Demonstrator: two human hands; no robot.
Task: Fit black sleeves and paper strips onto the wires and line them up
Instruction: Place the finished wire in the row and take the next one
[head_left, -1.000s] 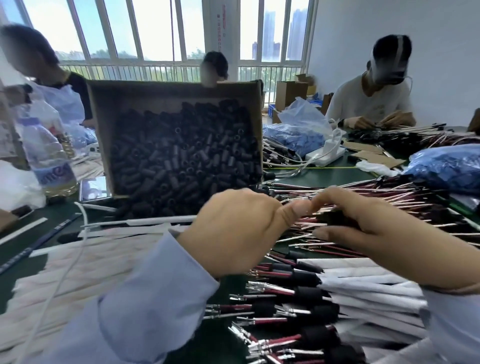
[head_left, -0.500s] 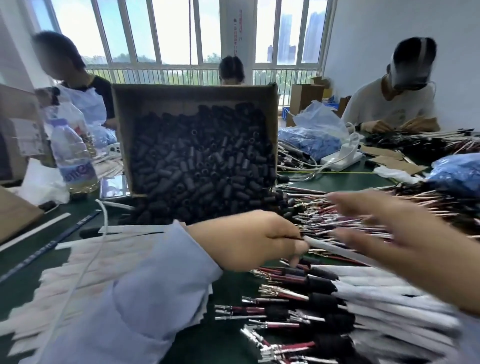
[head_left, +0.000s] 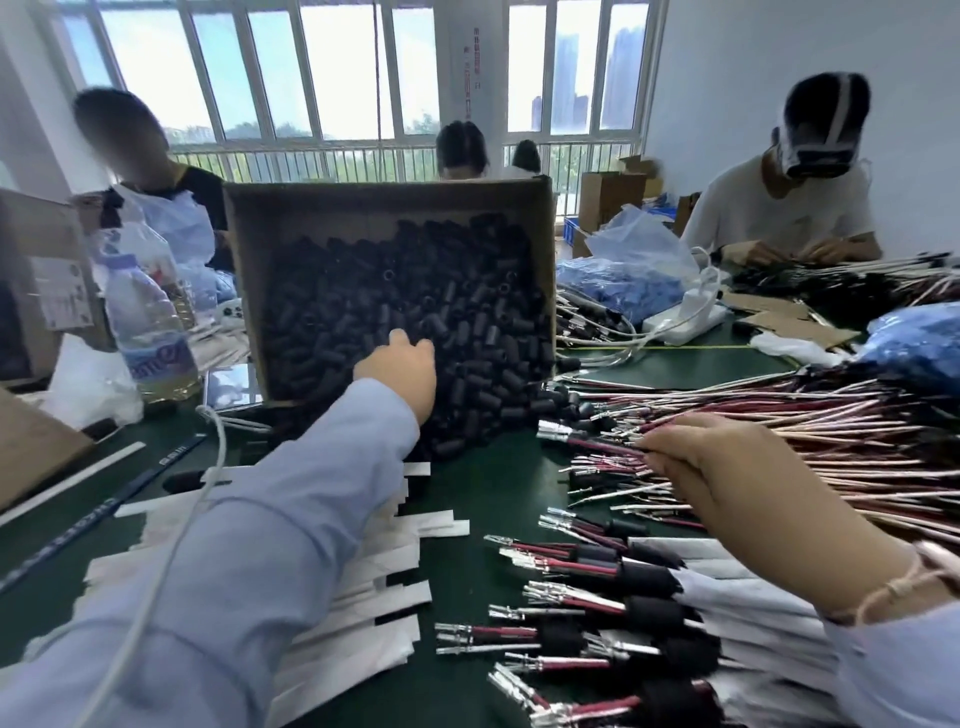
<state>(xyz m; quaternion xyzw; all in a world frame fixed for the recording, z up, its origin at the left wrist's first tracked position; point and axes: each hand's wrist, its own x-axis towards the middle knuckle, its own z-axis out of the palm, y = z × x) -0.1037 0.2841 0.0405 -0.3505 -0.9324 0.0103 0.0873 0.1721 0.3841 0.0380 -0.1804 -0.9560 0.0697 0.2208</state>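
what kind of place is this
Probably a small assembly workshop: a cardboard box heaped with black sleeves, wires piled on a shared green table, other workers doing similar handwork.

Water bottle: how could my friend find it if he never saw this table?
Start at the big cardboard box heaped with black sleeves in the middle of the green table. Look just left of its left wall. There stands the water bottle, the only tall clear thing there, with a blue label.
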